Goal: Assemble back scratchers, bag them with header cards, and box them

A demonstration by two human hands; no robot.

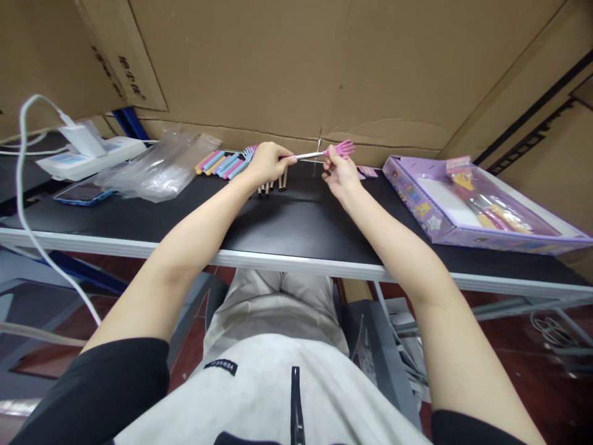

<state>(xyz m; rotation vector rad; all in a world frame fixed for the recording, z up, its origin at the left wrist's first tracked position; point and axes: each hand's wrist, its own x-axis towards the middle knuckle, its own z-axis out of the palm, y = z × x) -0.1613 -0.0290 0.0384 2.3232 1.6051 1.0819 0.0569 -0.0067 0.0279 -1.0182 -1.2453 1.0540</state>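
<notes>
A pink telescopic back scratcher (319, 152) with a thin metal shaft and a hand-shaped pink claw hangs above the black tabletop (296, 216). My left hand (267, 162) is closed round its handle end. My right hand (338, 170) pinches the shaft just under the claw. Behind my left hand lies a row of several more scratchers with pink, blue and yellow grips (222, 164). Several metal shaft ends (273, 185) stick out below my left hand.
Crumpled clear plastic bags (160, 167) lie at the left, beside a phone (81, 193) and a white power strip with charger and cable (88, 148). A purple boxed toy set (463, 204) sits at the right. Cardboard (296, 68) walls the back.
</notes>
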